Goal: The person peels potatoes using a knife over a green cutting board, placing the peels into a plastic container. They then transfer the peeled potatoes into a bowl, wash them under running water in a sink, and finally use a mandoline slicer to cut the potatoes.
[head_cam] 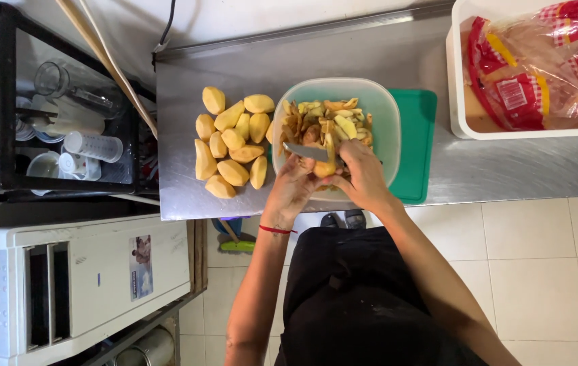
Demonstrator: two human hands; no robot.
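Note:
Over the near rim of a pale plastic bowl (384, 112) full of peelings, my left hand (293, 184) grips a partly peeled potato (324, 168). My right hand (363, 175) holds a knife (306, 152), its blade lying across the potato and pointing left. A pile of several peeled yellow potatoes (233, 144) lies on the steel counter (492, 169) just left of the bowl. A red band circles my left wrist.
A green cutting board (416, 139) lies under the bowl's right side. A white tub (462, 102) with a red-printed plastic bag stands at the far right. Left of the counter are a black rack (4, 179) of measuring cups and a white appliance (85, 278).

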